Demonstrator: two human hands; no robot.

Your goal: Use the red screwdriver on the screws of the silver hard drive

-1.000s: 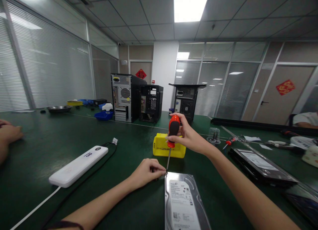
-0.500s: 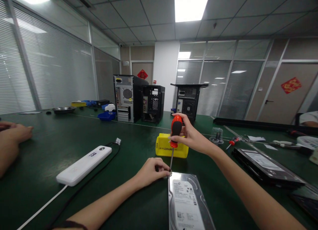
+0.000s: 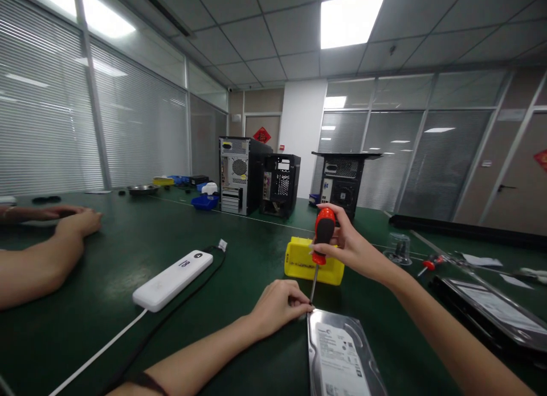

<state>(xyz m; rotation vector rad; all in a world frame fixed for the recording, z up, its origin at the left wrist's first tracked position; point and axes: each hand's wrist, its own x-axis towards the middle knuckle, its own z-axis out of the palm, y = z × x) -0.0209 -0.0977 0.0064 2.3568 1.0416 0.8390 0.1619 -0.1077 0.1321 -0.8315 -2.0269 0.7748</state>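
A silver hard drive (image 3: 342,356) with a white label lies on the green table, label up, at the bottom centre. My right hand (image 3: 344,242) is wrapped round the red and black handle of a screwdriver (image 3: 325,231), held nearly upright. Its tip meets the drive's far left corner. At that same corner my left hand (image 3: 284,307) has its thumb and fingers pinched together beside the tip; whatever is between them is too small to make out. Just behind the screwdriver sits a yellow bin (image 3: 299,262).
A white power strip (image 3: 173,281) with cables lies left, near another person's hands (image 3: 81,220). Computer cases (image 3: 241,176) stand at the back. On the right are a clear cup (image 3: 398,249), a second screwdriver (image 3: 431,263) and more drives (image 3: 499,313).
The whole view has shifted, so things appear further right and slightly lower. More of the other person's arms shows at left. Both my hands keep the same hold at the drive's corner.
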